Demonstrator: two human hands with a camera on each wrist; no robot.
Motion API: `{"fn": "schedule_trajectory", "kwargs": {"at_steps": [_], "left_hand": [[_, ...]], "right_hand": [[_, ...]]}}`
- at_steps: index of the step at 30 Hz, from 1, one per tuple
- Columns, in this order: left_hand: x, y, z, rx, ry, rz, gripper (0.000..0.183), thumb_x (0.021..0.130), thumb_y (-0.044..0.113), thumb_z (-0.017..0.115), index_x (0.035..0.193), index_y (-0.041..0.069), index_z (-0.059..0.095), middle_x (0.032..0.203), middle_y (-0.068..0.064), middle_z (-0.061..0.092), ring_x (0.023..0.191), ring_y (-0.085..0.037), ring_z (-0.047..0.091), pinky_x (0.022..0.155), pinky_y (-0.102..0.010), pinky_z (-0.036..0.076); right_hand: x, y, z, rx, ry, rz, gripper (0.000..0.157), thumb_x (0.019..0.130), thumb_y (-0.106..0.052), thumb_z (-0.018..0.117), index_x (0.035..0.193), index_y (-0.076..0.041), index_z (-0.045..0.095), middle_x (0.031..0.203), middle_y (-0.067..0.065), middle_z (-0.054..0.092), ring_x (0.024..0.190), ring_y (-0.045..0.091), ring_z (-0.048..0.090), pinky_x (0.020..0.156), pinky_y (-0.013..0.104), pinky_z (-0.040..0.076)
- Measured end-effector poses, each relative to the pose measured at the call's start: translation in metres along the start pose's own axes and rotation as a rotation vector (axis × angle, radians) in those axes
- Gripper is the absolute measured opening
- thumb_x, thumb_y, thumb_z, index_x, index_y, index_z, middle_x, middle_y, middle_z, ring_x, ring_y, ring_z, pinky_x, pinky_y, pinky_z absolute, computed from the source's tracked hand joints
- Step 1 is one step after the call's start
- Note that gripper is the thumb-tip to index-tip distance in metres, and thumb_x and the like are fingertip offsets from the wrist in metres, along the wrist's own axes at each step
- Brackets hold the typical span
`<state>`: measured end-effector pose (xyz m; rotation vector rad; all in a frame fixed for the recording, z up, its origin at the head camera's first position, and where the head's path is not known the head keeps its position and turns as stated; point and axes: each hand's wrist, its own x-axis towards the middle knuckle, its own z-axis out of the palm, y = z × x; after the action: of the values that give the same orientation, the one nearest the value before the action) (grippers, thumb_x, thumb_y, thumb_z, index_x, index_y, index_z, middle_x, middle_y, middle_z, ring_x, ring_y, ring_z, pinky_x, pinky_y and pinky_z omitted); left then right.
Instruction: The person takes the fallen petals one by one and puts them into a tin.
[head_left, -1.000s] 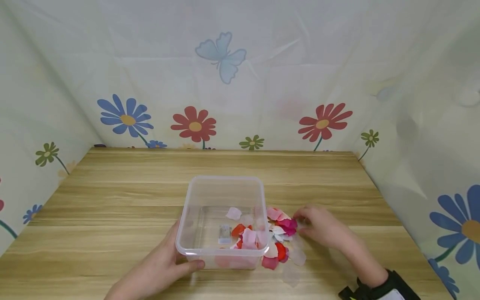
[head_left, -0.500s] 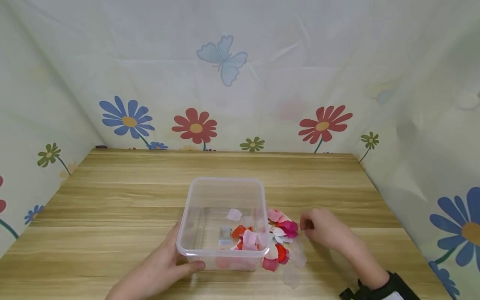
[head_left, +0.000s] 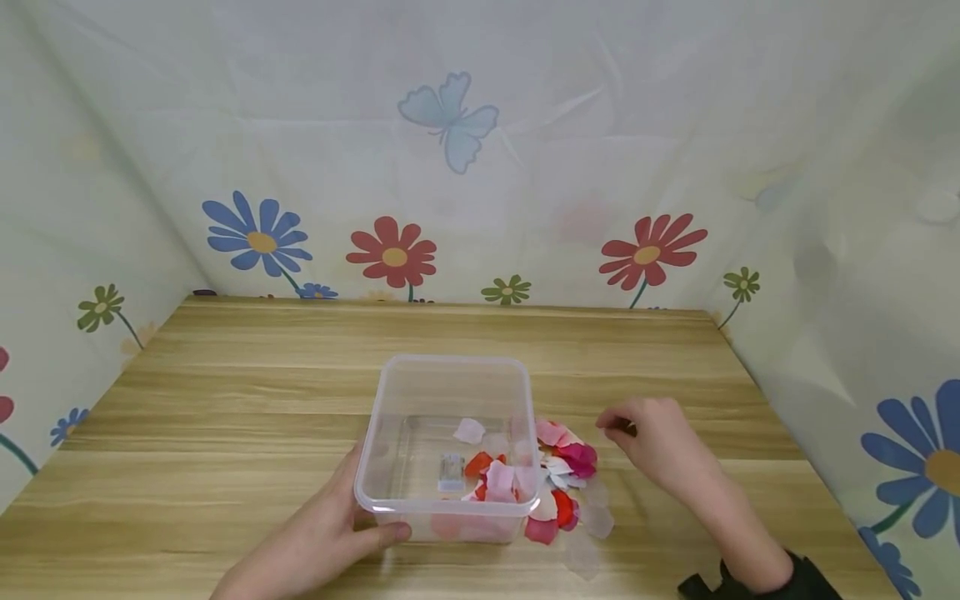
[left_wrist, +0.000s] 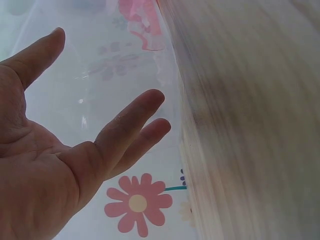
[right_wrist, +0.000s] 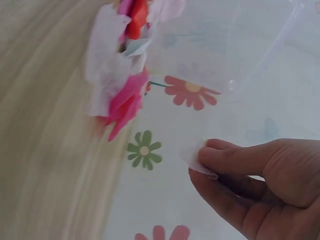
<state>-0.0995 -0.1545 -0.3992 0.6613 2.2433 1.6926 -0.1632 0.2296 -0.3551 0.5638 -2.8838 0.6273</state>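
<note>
A clear plastic box [head_left: 442,506] stands on the table, with several red, pink and white petals [head_left: 500,482] and a small clear piece [head_left: 451,472] inside. My left hand [head_left: 330,521] rests against its left side and front corner. In the left wrist view its fingers [left_wrist: 131,115] are spread and fairly straight, touching the wall. Just right of the box lies a pile of loose petals [head_left: 577,458] in pink, red, magenta and white. Above and right of that pile is my right hand [head_left: 667,446]. In the right wrist view it pinches a thin whitish petal [right_wrist: 192,156] between thumb and fingers.
Some pale translucent petals [head_left: 597,521] lie flat at the pile's right and front edge. The wooden table [head_left: 262,367] is enclosed by a white cloth backdrop [head_left: 540,167] printed with flowers and a butterfly.
My right hand has lifted off the table beside the pile and turned, with a whitish petal in its fingertips. The left hand and box have stayed in place.
</note>
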Motion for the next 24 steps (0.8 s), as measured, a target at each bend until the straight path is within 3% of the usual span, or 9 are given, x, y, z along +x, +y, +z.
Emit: {"fn": "schedule_trajectory", "kwargs": {"at_steps": [10,24], "left_hand": [[0.000,0.001,0.000,0.076,0.018,-0.062,0.104,0.086,0.023,0.078,0.155,0.038,0.002,0.146,-0.007,0.029,0.117,-0.031,0.053,0.089,-0.025,0.047],[0.000,0.001,0.000,0.038,0.009,-0.029,0.104,0.087,0.017,0.078,0.156,0.036,0.002,0.144,-0.009,0.030,0.115,-0.033,0.054,0.088,-0.031,0.049]], "right_hand": [[-0.001,-0.035,-0.009,0.045,0.238,-0.227,0.025,0.071,0.008,0.084,0.084,-0.012,0.076,0.083,-0.008,0.068,0.071,0.006,0.065,0.064,0.020,0.053],[0.003,-0.071,-0.005,0.230,0.261,-0.496,0.035,0.067,0.013,0.084,0.091,-0.011,0.076,0.091,-0.008,0.068,0.080,0.009,0.067,0.074,0.014,0.050]]}}
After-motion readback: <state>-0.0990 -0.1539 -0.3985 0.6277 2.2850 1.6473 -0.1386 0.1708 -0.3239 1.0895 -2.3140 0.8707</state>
